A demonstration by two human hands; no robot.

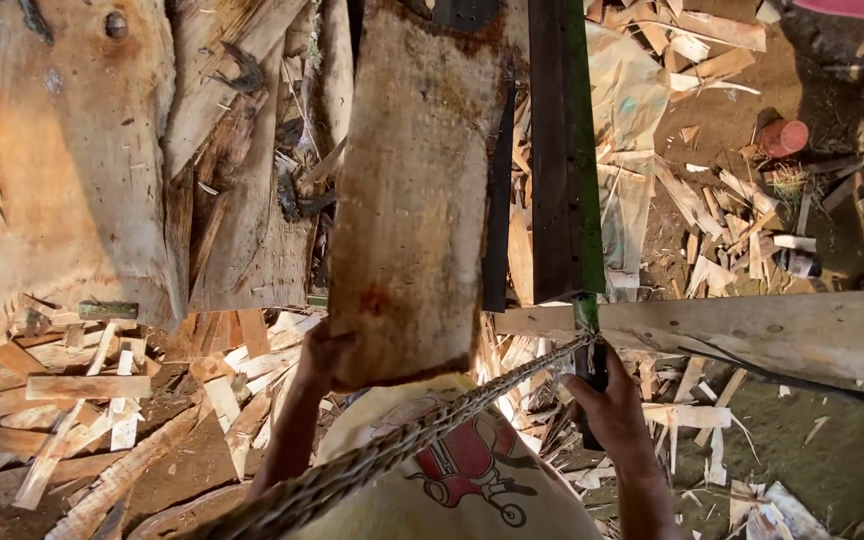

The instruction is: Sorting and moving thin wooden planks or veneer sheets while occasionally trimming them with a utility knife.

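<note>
L hand [320, 352] gripping wood slab [412, 190] end, R hand [607, 400] on dark handle [592, 375]

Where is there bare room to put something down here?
Bare dirt shows at lower right, below the pale beam, and at upper right near the red cylinder. Left of the plank held by the left hand, offcuts crowd the ground.

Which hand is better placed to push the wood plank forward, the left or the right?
Probably the left hand: it already grips the near end of the plank. The right hand holds a dark handle beside the rope.
</note>
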